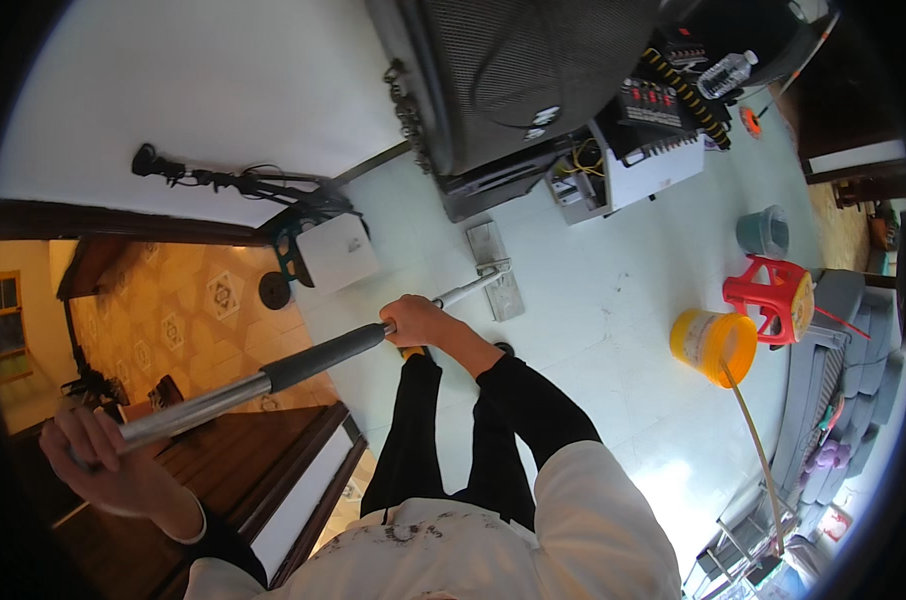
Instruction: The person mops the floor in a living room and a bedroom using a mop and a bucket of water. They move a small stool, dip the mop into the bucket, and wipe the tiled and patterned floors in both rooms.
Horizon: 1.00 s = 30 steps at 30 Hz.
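Observation:
A flat mop with a long metal handle point(197, 405) slants across the view from lower left to the middle. Its rectangular grey mop head point(498, 277) lies flat on the pale tiled floor point(573, 315), just below a large black speaker. My left hand point(96, 457) is wrapped around the upper end of the handle. Farther down, just past the dark foam grip point(324, 357), my right hand point(419, 322) is closed around the shaft. My feet stand on the tiles behind the mop head, partly hidden by the right arm.
The black speaker point(528, 82) stands ahead beside a white open box point(648, 180) with electronics. A white-topped stool point(338, 253) and a folded black stand point(250, 184) are left. Rightward are a yellow bucket point(708, 341) with a stick, a red stool point(768, 292) and a grey sofa point(835, 375).

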Each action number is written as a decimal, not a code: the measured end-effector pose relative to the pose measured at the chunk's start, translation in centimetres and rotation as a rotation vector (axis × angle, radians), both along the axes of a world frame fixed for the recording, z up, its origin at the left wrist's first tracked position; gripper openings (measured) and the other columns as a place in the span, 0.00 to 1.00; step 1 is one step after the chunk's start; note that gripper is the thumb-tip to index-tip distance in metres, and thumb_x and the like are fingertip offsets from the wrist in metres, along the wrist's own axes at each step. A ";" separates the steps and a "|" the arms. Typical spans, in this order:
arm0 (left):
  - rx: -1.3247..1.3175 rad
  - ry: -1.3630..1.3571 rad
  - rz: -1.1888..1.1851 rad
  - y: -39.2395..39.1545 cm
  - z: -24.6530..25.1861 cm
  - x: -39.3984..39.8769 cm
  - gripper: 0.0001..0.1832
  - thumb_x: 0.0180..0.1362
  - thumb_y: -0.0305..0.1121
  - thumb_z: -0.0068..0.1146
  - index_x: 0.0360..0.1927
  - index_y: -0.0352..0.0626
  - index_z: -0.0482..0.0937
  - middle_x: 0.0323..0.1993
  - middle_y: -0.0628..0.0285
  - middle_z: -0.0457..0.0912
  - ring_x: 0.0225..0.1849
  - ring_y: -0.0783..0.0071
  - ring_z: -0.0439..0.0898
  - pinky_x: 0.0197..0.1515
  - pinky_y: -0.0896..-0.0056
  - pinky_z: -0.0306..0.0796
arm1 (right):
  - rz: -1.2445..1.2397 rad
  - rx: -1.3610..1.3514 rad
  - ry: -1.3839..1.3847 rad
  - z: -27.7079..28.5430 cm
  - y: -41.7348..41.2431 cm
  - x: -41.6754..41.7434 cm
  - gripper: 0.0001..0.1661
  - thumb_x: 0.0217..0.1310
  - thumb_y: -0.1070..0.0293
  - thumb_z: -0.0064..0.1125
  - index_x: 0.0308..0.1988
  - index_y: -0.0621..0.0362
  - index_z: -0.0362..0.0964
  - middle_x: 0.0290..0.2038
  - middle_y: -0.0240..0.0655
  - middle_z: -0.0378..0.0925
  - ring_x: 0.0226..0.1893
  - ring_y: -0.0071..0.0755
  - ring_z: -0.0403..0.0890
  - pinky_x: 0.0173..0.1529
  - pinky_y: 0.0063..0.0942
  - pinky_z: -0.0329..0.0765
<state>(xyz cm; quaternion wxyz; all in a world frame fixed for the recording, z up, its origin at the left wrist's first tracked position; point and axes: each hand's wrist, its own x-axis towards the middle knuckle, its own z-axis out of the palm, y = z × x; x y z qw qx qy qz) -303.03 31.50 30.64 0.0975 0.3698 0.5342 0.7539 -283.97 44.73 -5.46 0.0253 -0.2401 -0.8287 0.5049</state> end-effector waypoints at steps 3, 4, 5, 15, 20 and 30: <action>-0.014 -0.008 0.173 0.5 -0.5 2.7 0.14 0.63 0.32 0.37 0.20 0.46 0.56 0.16 0.69 0.51 0.14 0.83 0.52 0.21 0.83 0.54 | 0.004 -0.053 -0.072 0.3 0.7 1.4 0.09 0.38 0.62 0.57 0.21 0.56 0.72 0.20 0.41 0.74 0.26 0.47 0.76 0.32 0.39 0.72; -0.001 -0.018 0.150 0.7 -0.3 3.0 0.14 0.62 0.31 0.37 0.20 0.46 0.56 0.16 0.69 0.51 0.14 0.82 0.52 0.21 0.82 0.55 | 0.009 -0.073 -0.076 0.3 1.0 1.5 0.09 0.38 0.63 0.57 0.21 0.56 0.72 0.20 0.41 0.74 0.26 0.47 0.76 0.32 0.39 0.72; -0.002 0.028 0.127 1.0 -0.1 3.0 0.14 0.62 0.31 0.37 0.20 0.46 0.56 0.16 0.69 0.52 0.14 0.82 0.52 0.22 0.82 0.56 | -0.021 -0.032 -0.065 0.3 1.1 2.0 0.09 0.39 0.63 0.57 0.22 0.56 0.72 0.20 0.41 0.74 0.26 0.47 0.77 0.32 0.38 0.73; 0.053 -0.015 -0.406 9.1 -2.6 4.8 0.13 0.62 0.31 0.38 0.21 0.45 0.59 0.17 0.69 0.54 0.15 0.83 0.55 0.23 0.82 0.58 | -0.323 0.105 -0.051 -1.2 5.7 10.3 0.08 0.40 0.63 0.57 0.22 0.55 0.72 0.23 0.41 0.75 0.30 0.49 0.76 0.35 0.40 0.73; 0.038 -0.130 -0.425 10.6 -8.0 13.9 0.13 0.63 0.35 0.39 0.22 0.47 0.61 0.15 0.70 0.58 0.15 0.85 0.58 0.19 0.82 0.59 | -0.363 0.121 -0.173 -3.4 5.1 20.0 0.08 0.42 0.63 0.56 0.21 0.56 0.70 0.23 0.42 0.75 0.28 0.51 0.76 0.34 0.43 0.72; -0.320 -0.326 -0.355 -1.8 -17.9 20.0 0.13 0.64 0.41 0.38 0.31 0.41 0.66 0.27 0.50 0.77 0.28 0.60 0.79 0.41 0.56 0.74 | -0.350 0.443 -0.397 -10.1 1.4 34.6 0.13 0.46 0.65 0.55 0.15 0.56 0.64 0.16 0.42 0.69 0.24 0.49 0.74 0.30 0.45 0.66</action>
